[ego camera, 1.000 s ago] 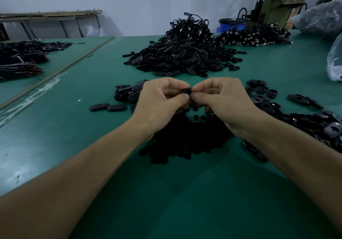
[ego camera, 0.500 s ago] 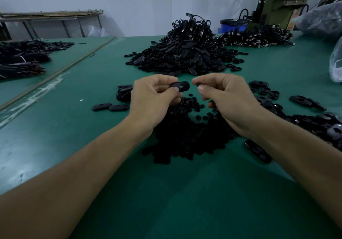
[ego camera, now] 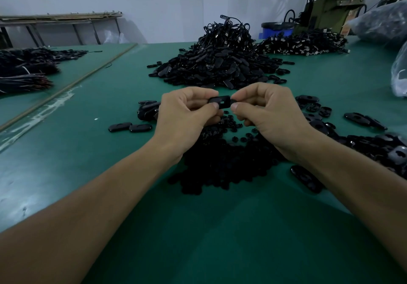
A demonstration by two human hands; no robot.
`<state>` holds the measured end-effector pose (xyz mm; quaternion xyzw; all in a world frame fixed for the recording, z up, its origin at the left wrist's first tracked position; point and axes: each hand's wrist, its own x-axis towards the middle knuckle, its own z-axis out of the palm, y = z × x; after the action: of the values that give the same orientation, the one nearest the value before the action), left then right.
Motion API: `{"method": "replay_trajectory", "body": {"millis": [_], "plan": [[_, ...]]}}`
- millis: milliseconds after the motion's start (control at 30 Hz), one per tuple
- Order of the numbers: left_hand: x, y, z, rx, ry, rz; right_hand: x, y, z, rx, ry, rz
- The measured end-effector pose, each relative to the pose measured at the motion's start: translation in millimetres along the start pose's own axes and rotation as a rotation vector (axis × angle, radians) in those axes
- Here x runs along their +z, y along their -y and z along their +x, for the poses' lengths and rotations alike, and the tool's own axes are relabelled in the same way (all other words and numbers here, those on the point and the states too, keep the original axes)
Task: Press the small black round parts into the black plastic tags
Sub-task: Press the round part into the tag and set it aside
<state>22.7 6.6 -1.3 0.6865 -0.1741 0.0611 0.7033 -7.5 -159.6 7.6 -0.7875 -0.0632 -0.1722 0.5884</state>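
Green surface [ego camera: 99, 162], heap of black tags [ego camera: 220, 68] behind. Left grip [ego camera: 185, 116] pinches one black tag [ego camera: 220, 102] by its end; right grip [ego camera: 271, 116] pinches the other end.

**Layout around the round-parts pile [ego camera: 220, 167]**

It sits on the bench [ego camera: 220, 235]. Big tag heap [ego camera: 220, 68] behind it, two loose tags [ego camera: 120, 127] to its left, scattered tags [ego camera: 392, 149] to its right. Over its far edge, the held tag [ego camera: 221, 102], between left hand [ego camera: 185, 118] and right hand [ego camera: 271, 118].

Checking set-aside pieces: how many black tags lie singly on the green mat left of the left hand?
2, side by side: the outer tag, and the inner tag nearer the left hand. The cluster of tags behind them is left out; the hand may hide more.
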Motion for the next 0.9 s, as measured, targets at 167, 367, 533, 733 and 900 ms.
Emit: {"method": "replay_trajectory", "body": {"millis": [167,367,533,733,900], "plan": [[2.0,-1.8,-1.9,0.011,0.035,-0.009,0.1,0.1,-2.1,-0.068,-0.02,-0.116],[2.9,0.3,-2.1,0.008,0.041,0.01,-0.1,1.2,-3.9,-0.124,-0.05,-0.207],[2.5,1.5,-0.7,0.012,0.045,0.018,-0.7,2.4,-2.8,-0.12,-0.04,-0.255],[1.7,3.9,-0.3,0.018,0.055,0.046,0.7,2.6,-4.3,-0.154,-0.044,-0.299],[2.1,5.6,-0.6,0.042,0.083,0.113,0.3,3.0,-3.4,-0.148,-0.049,-0.328]]}}
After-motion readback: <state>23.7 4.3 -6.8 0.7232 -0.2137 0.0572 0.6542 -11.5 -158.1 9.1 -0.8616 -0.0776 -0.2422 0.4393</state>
